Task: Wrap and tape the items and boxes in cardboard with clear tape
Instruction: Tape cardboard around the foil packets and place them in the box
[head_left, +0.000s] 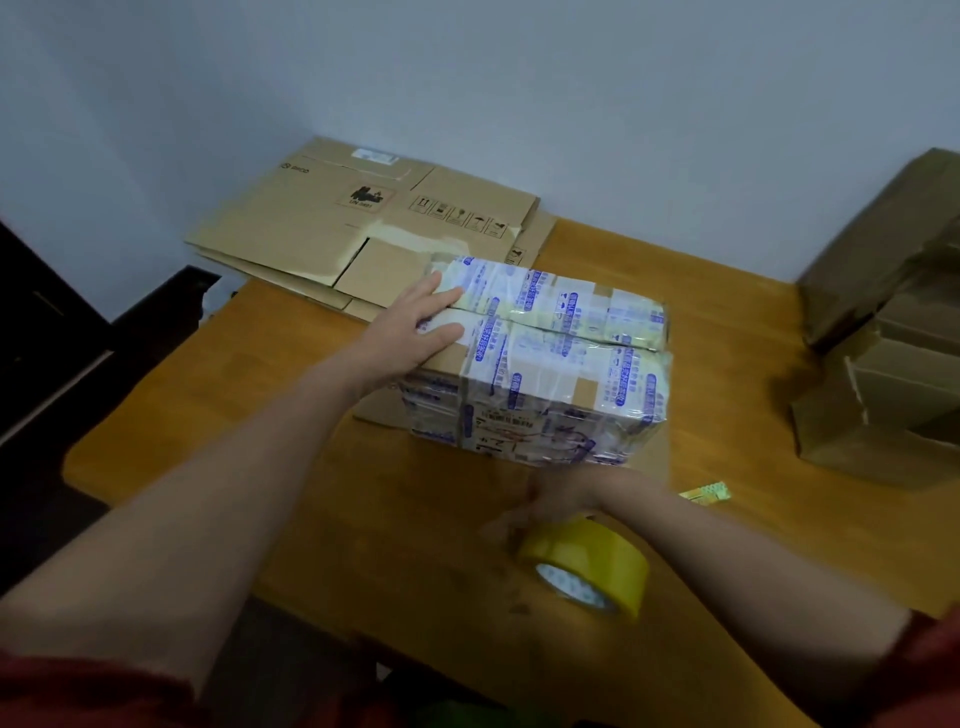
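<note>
Taped box (545, 353) lies under the flat, spread left hand (415, 327); nearer, the right hand (545, 504) (blurred) seemingly grips the tape roll (587, 561).

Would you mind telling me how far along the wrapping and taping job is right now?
Done: the box is already banded in tape. In hand: the left hand rests flat on its top; the right hand, blurred, is at the tape roll. Left: the flattened cardboard behind lies unused, and the brown boxes at the right seem unwrapped.
</note>
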